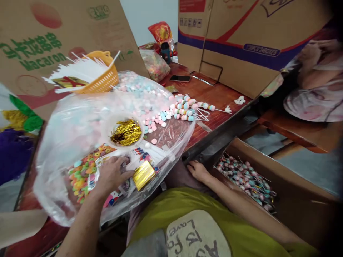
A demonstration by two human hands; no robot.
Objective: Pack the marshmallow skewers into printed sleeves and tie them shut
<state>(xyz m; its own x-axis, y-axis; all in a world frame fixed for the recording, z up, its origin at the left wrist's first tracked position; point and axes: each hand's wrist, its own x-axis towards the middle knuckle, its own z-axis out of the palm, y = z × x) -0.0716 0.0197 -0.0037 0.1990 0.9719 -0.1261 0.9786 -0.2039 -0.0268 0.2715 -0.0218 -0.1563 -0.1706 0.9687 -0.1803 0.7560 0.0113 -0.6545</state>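
My left hand [114, 174] lies over printed plastic packets [124, 187] on the near side of a big clear plastic bag. Its thumb is apart from the fingers, and some fingertips are hard to make out. Just right of it is a bundle of gold foil ties [144, 175]. Ring-shaped candies [83, 173] in green, orange and yellow lie to its left. Beyond it stands a white bowl [105, 125] of loose gold ties [127, 132]. My right hand [198, 171] rests on my thigh below the table edge, fingers loosely extended and holding nothing.
Pastel candies [152, 126] and finished candy skewers [184, 107] lie on the table. A yellow basket [103, 80] holds white sticks. Large cartons [227, 46] stand behind. At right, an open box [294, 189] contains wrapped skewers; another person's arms [311, 60] are beyond.
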